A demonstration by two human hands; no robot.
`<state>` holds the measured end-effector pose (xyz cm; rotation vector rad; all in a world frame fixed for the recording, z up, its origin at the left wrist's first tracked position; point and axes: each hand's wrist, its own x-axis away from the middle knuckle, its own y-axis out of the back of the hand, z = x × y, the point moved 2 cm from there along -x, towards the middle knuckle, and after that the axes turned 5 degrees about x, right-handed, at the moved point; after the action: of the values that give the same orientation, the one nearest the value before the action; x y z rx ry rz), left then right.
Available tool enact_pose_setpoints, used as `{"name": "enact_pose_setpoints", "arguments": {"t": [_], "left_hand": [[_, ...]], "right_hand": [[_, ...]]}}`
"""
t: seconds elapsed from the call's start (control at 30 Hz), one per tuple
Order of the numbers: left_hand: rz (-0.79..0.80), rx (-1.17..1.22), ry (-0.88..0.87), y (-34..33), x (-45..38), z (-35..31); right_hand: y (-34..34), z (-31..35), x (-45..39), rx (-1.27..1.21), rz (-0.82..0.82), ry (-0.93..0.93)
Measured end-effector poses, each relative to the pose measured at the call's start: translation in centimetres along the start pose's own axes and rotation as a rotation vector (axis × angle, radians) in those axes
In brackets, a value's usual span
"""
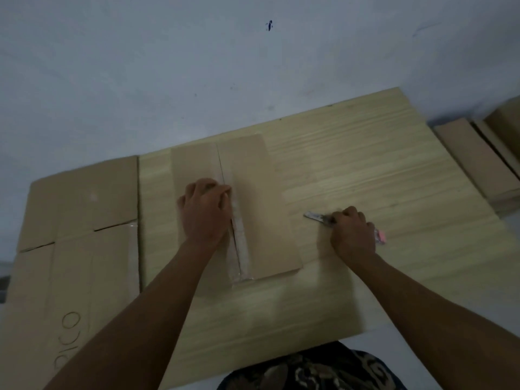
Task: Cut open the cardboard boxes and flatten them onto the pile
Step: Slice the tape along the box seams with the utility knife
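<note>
The cardboard box [247,204] lies closed at the centre of the frame on the pale wooden board [380,170], its taped centre seam [237,235] running from the near edge toward the top of the picture. Your left hand [205,209] rests on the box just left of that seam, fingers curled with the tips at the slit; whether they are hooked under the flap you cannot tell. Your right hand [353,235] sits to the right of the box on the board, closed around a utility knife [318,218] with the blade pointing left toward the box and a pink end showing behind the palm. Flattened cardboard [78,220] is piled at the left of the frame, more folded boxes [475,161] at the far right. Expect the box to feel light and fairly stiff, with slick tape that resists tearing; take hold of the flap edges along the seam, where the board bends most easily
</note>
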<state>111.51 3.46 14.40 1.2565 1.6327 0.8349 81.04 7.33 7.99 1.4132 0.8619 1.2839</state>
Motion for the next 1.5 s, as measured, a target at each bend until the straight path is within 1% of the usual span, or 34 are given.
{"name": "enact_pose_setpoints", "arguments": {"t": [0.13, 0.23, 0.3, 0.33, 0.4, 0.43, 0.47, 0.53, 0.6, 0.63, 0.7, 0.77, 0.87, 0.93, 1.03, 1.2, 1.33, 1.5], "left_hand": [[0.029, 0.065, -0.074, -0.1, -1.1, 1.4], [0.105, 0.146, -0.194, -0.3, -2.7, 2.9], [0.143, 0.187, -0.250, -0.1, -4.0, 3.4], [0.153, 0.186, -0.255, 0.0, -4.5, 3.5], [0.166, 0.150, -0.214, 0.3, -5.5, 3.9], [0.190, 0.127, -0.173, 0.5, -6.0, 4.2], [0.253, 0.101, -0.127, 0.8, -6.7, 4.7], [0.435, 0.043, -0.035, 1.1, -8.4, 5.6], [0.565, 0.004, -0.021, 1.3, -9.8, 6.5], [0.592, 0.005, -0.028, 1.3, -10.5, 6.9], [0.565, 0.012, -0.078, 1.1, -11.4, 7.7], [0.441, 0.030, -0.137, 0.6, -11.9, 8.3], [0.265, 0.088, -0.178, -0.8, -12.3, 8.7], [0.201, 0.066, -0.173, -1.5, -12.8, 8.5], [0.129, 0.022, -0.155, -2.3, -13.3, 8.0], [0.117, 0.057, -0.093, -3.3, -12.9, 6.9], [0.087, 0.074, -0.065, -3.8, -12.3, 6.8], [0.070, 0.021, -0.049, -3.9, -12.1, 6.5]], "right_hand": [[0.2, -0.7, -1.1, 0.000, -0.013, 0.040], [1.0, 0.1, -2.3, 0.012, -0.005, 0.064], [1.7, 1.1, -3.0, -0.061, -0.023, 0.056], [2.2, 1.9, -3.2, -0.146, -0.025, 0.048], [3.5, 4.0, -3.3, -0.342, -0.058, 0.033], [4.4, 5.2, -3.5, -0.404, -0.110, 0.041], [5.5, 6.6, -3.6, -0.433, -0.172, 0.056], [8.1, 9.4, -4.2, -0.477, -0.250, 0.087], [10.3, 12.3, -4.9, -0.542, -0.232, 0.102], [11.1, 13.6, -5.2, -0.576, -0.198, 0.099], [12.3, 16.2, -5.6, -0.647, -0.133, 0.101], [12.7, 18.2, -6.1, -0.692, -0.050, 0.115], [12.5, 20.4, -6.5, -0.581, 0.089, 0.163], [12.2, 21.4, -6.5, -0.518, 0.121, 0.191], [11.8, 22.2, -6.5, -0.453, 0.101, 0.224], [12.1, 22.5, -6.2, -0.367, 0.101, 0.214], [12.9, 22.6, -6.0, -0.346, 0.122, 0.193], [13.5, 23.0, -5.3, -0.310, 0.183, 0.167]]}}
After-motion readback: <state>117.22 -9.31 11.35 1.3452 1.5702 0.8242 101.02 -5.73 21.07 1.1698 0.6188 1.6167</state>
